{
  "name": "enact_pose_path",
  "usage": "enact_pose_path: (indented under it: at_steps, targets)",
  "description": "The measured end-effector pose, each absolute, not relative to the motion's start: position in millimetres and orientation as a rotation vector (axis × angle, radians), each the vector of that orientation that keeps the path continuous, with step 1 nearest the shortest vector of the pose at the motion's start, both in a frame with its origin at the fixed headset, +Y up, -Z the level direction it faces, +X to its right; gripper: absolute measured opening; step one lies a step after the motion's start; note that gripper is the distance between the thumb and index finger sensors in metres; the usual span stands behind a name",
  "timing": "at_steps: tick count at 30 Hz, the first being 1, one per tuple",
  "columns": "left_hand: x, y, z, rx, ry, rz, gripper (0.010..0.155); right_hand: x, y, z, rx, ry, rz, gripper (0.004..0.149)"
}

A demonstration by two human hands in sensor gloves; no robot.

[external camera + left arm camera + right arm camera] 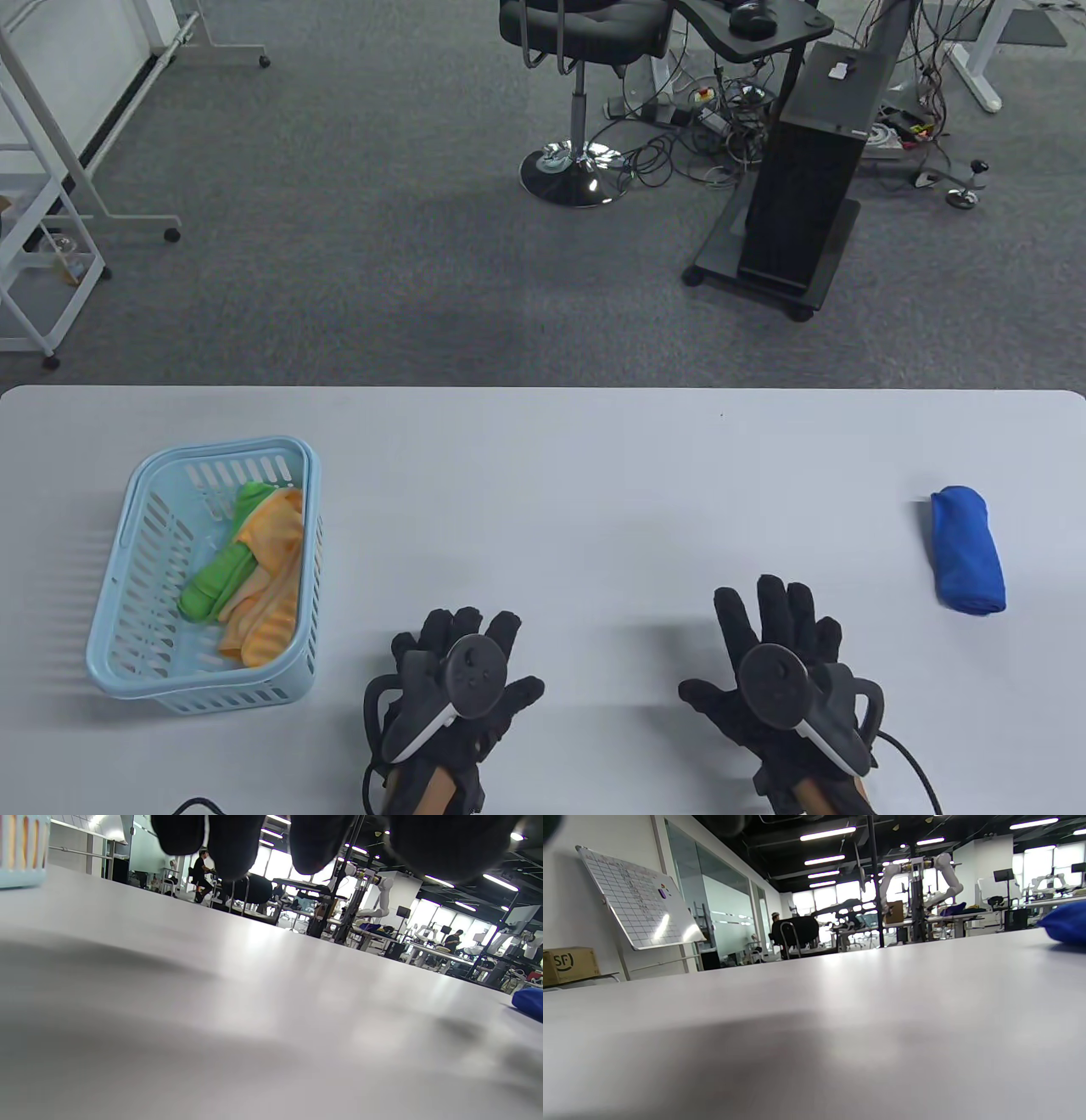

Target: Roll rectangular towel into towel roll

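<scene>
Towel roll: a blue towel roll is seen at the right of the table view, lying on the white surface; it is well apart from both hands, up and to the right of the right hand.
Left hand: lower centre-left; fingers are loosely extended, nothing held.
Right hand: lower centre-right; fingers are spread flat, nothing held.
Basket: light blue, at lower left; a green cloth and an orange cloth are contained in it.
</scene>
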State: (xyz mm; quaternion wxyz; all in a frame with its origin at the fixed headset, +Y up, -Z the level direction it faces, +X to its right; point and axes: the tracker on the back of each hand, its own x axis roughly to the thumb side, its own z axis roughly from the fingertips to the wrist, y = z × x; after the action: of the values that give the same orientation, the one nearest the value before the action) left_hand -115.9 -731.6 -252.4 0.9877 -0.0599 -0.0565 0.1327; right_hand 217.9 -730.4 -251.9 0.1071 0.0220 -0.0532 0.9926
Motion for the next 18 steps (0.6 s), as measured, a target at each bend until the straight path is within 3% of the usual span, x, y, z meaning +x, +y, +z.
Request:
enact_pose_path:
  at_steps: [7,11,18]
  targets:
    - [-110,-703,-250,-0.032,-0.074,0.243,0.081,222,-734,-255,0.059,-0.127,2.901,0.1]
    - [-121,-657,-271,0.015,-0.039,0.415,0.078,221,-736,-256,0.078,-0.09,2.894,0.1]
    - [-192,-561,-328,0.114,0.152,0.224,0.076,219,-739,-257,0.091,-0.021,2.898,0.1]
